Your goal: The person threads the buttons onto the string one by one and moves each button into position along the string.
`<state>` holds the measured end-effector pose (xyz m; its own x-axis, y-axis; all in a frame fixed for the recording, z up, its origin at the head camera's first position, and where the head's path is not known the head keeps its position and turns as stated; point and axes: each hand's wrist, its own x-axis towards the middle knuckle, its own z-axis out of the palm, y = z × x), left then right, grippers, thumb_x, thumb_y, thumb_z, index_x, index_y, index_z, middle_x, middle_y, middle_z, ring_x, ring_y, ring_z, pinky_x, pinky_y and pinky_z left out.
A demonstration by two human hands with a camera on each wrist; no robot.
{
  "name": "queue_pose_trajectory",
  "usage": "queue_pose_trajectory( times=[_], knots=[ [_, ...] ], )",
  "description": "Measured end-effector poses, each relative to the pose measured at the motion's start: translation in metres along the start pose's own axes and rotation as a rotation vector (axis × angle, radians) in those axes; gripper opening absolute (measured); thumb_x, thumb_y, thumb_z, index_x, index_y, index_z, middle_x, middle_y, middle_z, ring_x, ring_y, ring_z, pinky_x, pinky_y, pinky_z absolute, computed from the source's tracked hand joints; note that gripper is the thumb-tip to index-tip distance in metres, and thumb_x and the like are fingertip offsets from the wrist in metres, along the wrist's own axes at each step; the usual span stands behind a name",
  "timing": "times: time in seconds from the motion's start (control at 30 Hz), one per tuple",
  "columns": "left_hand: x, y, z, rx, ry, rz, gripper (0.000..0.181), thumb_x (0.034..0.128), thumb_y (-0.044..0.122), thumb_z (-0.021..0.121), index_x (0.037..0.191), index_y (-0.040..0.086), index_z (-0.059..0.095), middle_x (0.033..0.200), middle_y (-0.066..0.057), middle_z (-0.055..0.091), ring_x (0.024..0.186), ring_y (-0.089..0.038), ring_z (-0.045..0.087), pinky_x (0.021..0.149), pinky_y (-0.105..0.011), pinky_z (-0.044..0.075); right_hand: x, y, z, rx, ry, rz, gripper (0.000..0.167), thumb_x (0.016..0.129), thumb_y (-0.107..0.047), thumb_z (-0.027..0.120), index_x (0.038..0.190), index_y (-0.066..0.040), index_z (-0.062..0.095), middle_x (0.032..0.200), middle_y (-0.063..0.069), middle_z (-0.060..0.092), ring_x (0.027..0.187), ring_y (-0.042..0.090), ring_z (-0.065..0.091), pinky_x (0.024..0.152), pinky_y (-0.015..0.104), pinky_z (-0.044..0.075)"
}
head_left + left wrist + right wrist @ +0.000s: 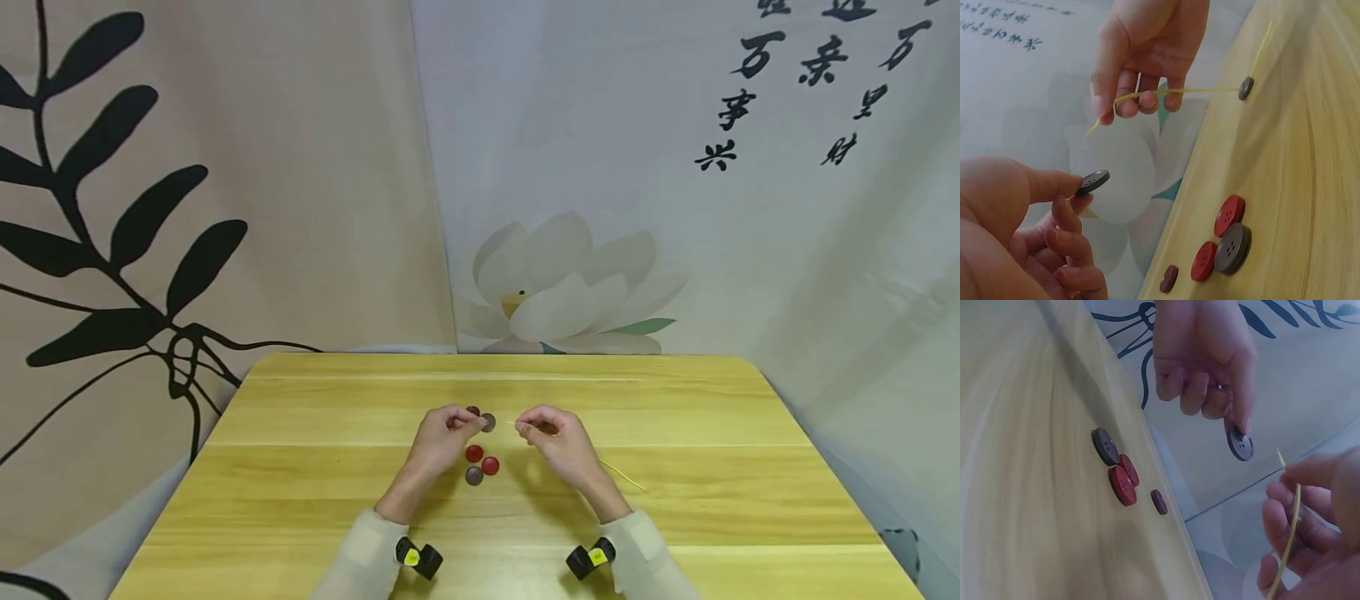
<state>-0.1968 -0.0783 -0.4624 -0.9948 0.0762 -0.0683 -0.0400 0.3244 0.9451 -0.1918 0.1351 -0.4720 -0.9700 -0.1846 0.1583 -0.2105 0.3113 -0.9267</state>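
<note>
My left hand (pixel 441 440) pinches a dark grey four-hole button (pixel 1240 445) by its edge, above the table. Opposite it, my right hand (pixel 561 443) holds a thin yellow cord (pixel 1194 90) between thumb and forefinger, with a short tip sticking out towards the button. Tip and button are apart. Farther along the cord, another dark button (pixel 1246 89) appears to be strung on it, by the table surface. Below the hands lie two bright red buttons (pixel 474 453) (pixel 491 466) and a grey-brown button (pixel 474 476). A dark red button (pixel 1159 502) lies apart from them.
The wooden table (pixel 300 500) has rounded far corners. Behind it hang cloths printed with dark leaves (pixel 138 217), a pale lotus (pixel 570 283) and black characters. Each wrist carries a small black camera (pixel 418 557).
</note>
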Motion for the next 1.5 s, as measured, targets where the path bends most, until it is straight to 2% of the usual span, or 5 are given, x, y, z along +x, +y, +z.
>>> queue_pose_trajectory(
  times=[0.3,0.67,0.9,1.17,1.5],
  knots=[
    [-0.002,0.000,0.004,-0.011,-0.025,0.015,0.019,0.0929,0.025,0.070,0.093,0.005,0.069,0.080,-0.002,0.055,0.068,-0.015,0.047,0.061,-0.026,0.039,-0.005,-0.002,0.000,-0.078,-0.010,0.001,0.008,0.094,-0.009,0.066,0.096,-0.007,0.073,0.095,0.014,0.072,0.081,0.013,0.063,0.077,0.028,0.050],
    [-0.003,0.001,0.007,-0.025,-0.033,0.016,0.021,0.0928,0.025,0.070,0.091,0.004,0.069,0.077,-0.001,0.053,0.063,-0.014,0.047,0.057,-0.025,0.038,-0.005,-0.005,0.002,-0.106,0.000,-0.030,0.010,0.093,-0.010,0.067,0.092,-0.018,0.073,0.090,0.010,0.073,0.078,0.011,0.061,0.076,0.028,0.048],
    [-0.003,0.003,0.009,-0.023,-0.040,0.022,0.018,0.0924,0.024,0.070,0.089,0.006,0.070,0.075,-0.001,0.053,0.063,-0.013,0.046,0.057,-0.025,0.039,-0.004,-0.005,0.003,-0.142,-0.007,-0.034,0.010,0.093,-0.012,0.068,0.090,-0.019,0.073,0.084,-0.005,0.071,0.078,0.012,0.060,0.074,0.028,0.048],
    [-0.004,0.005,0.011,-0.030,-0.046,0.020,0.017,0.0923,0.022,0.070,0.088,0.006,0.071,0.073,0.001,0.051,0.061,-0.012,0.044,0.056,-0.023,0.037,-0.003,-0.004,0.004,-0.142,-0.023,-0.026,0.008,0.093,-0.012,0.067,0.091,-0.015,0.074,0.090,0.010,0.073,0.077,0.014,0.059,0.072,0.027,0.047],
    [-0.004,0.006,0.013,-0.037,-0.065,0.032,0.017,0.0924,0.021,0.070,0.088,0.005,0.070,0.074,0.000,0.051,0.063,-0.012,0.044,0.055,-0.022,0.035,-0.003,-0.004,0.005,-0.165,-0.017,-0.046,0.007,0.093,-0.014,0.068,0.092,-0.012,0.075,0.089,0.008,0.073,0.077,0.012,0.059,0.072,0.028,0.047]
  ],
)
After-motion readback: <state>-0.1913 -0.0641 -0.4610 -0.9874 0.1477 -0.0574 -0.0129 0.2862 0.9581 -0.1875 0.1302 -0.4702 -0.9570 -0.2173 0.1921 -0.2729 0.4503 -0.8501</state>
